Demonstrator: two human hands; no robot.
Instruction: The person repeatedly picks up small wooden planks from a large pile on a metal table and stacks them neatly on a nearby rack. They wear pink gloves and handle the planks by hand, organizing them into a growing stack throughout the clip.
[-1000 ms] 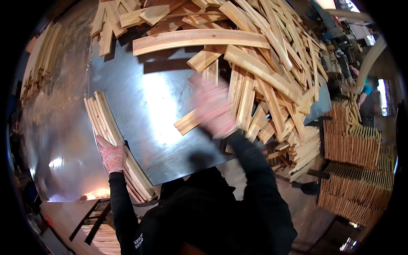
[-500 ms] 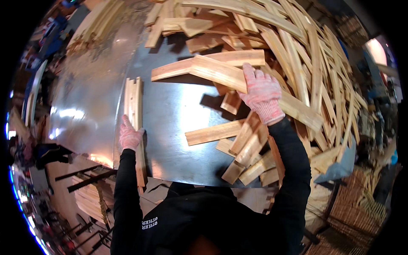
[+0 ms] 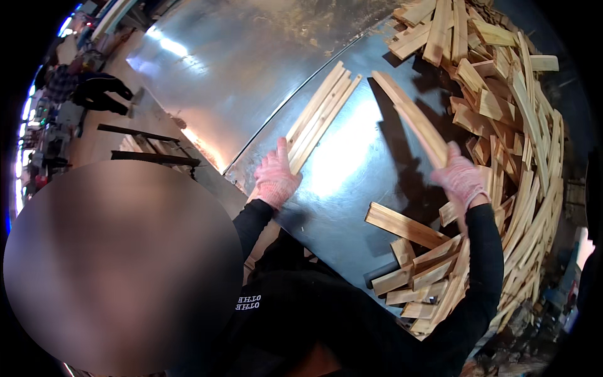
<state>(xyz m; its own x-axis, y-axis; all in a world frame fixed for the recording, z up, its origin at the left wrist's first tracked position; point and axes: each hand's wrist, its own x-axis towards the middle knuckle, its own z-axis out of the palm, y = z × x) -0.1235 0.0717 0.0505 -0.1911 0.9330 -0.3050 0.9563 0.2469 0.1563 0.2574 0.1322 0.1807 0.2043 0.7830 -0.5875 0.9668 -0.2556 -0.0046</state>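
Observation:
I wear pink knit gloves and black sleeves. My right hand [image 3: 460, 178] grips a long pale wooden slat [image 3: 411, 117] and holds it lifted above the shiny metal table [image 3: 358, 163], its far end pointing away from me. My left hand [image 3: 275, 177] rests flat on the near end of a neat stack of slats [image 3: 321, 115] lying side by side on the table's left part. A big loose heap of similar wooden slats [image 3: 515, 125] covers the right side of the table.
A second metal sheet [image 3: 239, 69] lies beyond the stack, across a seam. Loose slats [image 3: 402, 225] lie near my right forearm. At the far left a person [image 3: 94, 91] stands on the workshop floor beside dark frames [image 3: 151, 157]. A blurred round patch fills the lower left.
My right hand has lifted a slat off the heap and swung it toward the middle of the table. My left hand stays on the stack. My head has turned left, shifting the whole view.

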